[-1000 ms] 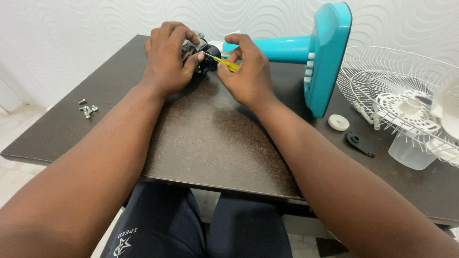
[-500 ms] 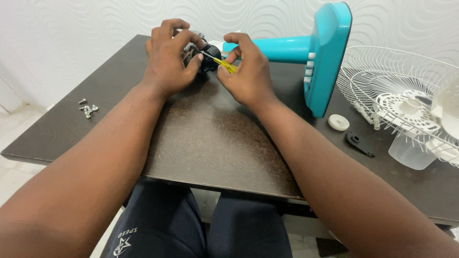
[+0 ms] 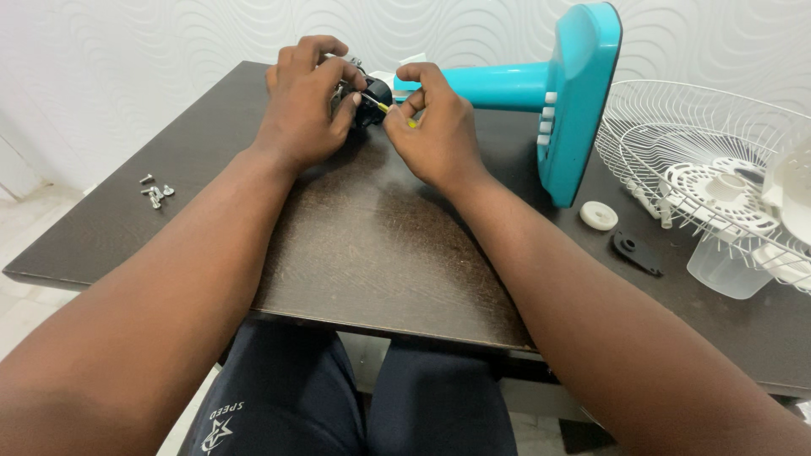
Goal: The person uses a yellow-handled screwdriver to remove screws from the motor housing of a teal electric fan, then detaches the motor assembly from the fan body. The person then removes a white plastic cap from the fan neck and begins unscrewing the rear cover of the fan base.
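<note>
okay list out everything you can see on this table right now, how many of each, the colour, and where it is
fan motor: one, black, far middle of the table, gripped by the left hand
screwdriver: one, yellow handle, pinched in the right hand, tip at the motor
fan stand: one, turquoise with white buttons, lying on its side right of the hands
fan guard: one, white wire, right end of the table
round cap: one, white, in front of the stand's base
small flat part: one, black, right of the cap
clear plastic piece: one, translucent, near the guard
screws: a small cluster, silver, left edge
table: one, dark brown
left hand: one, on the motor
right hand: one, holding the screwdriver
</note>
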